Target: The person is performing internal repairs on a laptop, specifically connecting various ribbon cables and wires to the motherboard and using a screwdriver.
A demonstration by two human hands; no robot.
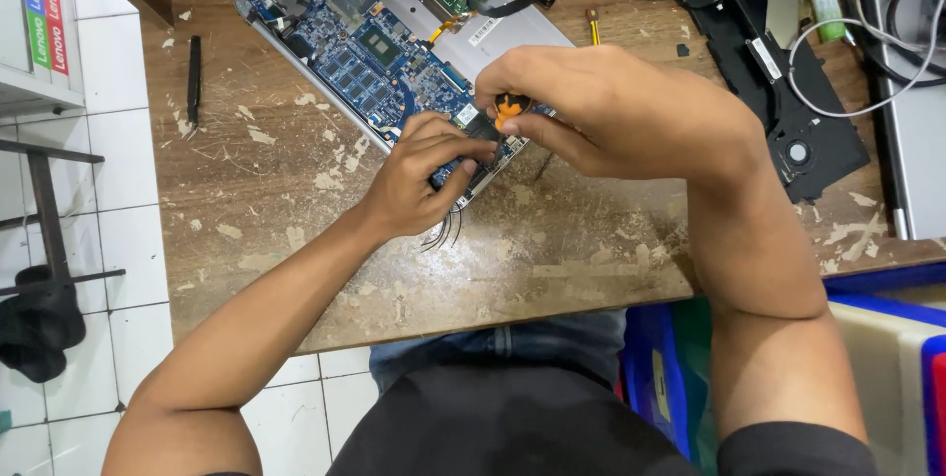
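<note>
Two hands meet at the centre of the view, over the near corner of an opened laptop [394,33] that lies slantwise on a scarred wooden bench [552,249]. From 5 o'clock the right hand [611,111] reaches in, its fingers closed around the orange-and-black handle of a small screwdriver [507,106] held upright on the blue circuit board [370,67]. From 7 o'clock the left hand [419,175] comes up, fingertips pressed together on the board's near edge, just beside the screwdriver's tip; thin dark wires [445,230] trail out beneath it. At 2 o'clock, well apart from the hands, lies a black cooling assembly with fans [778,82], with white cables [867,52] looped across it. At 10 o'clock a slim black tool [194,77] rests alone on the bench.
</note>
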